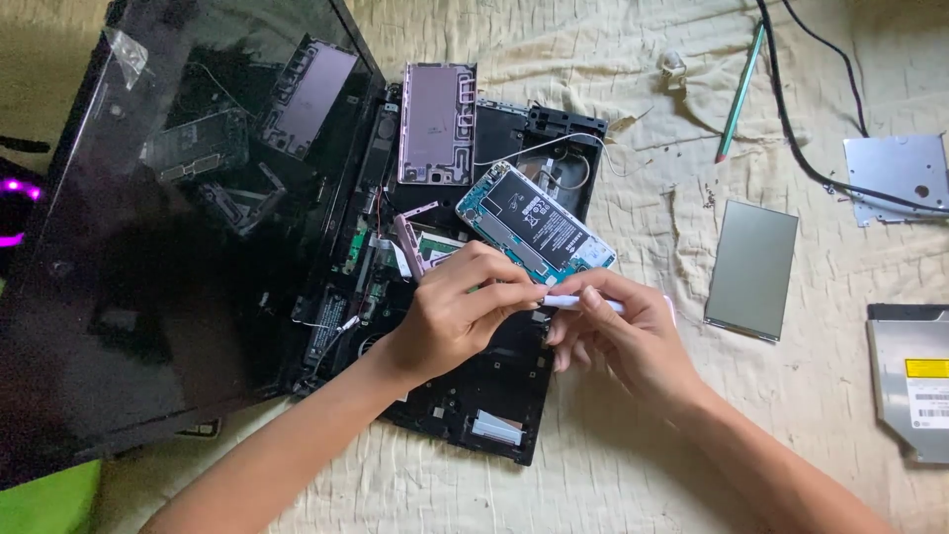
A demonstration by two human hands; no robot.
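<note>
Over an opened black laptop chassis (465, 396) on a cream cloth, the left hand (455, 311) and right hand (623, 341) pinch a slim white plastic stick (583, 303) between closed fingertips; it looks light, stiff and slippery, best gripped mid-shaft, beside a backless smartphone (536, 225)

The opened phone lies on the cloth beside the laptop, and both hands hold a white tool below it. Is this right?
Not quite. In the head view, the opened phone lies on the laptop chassis itself, not on the cloth beside it. The rest holds: the left hand and right hand hold a white tool below it.
</note>
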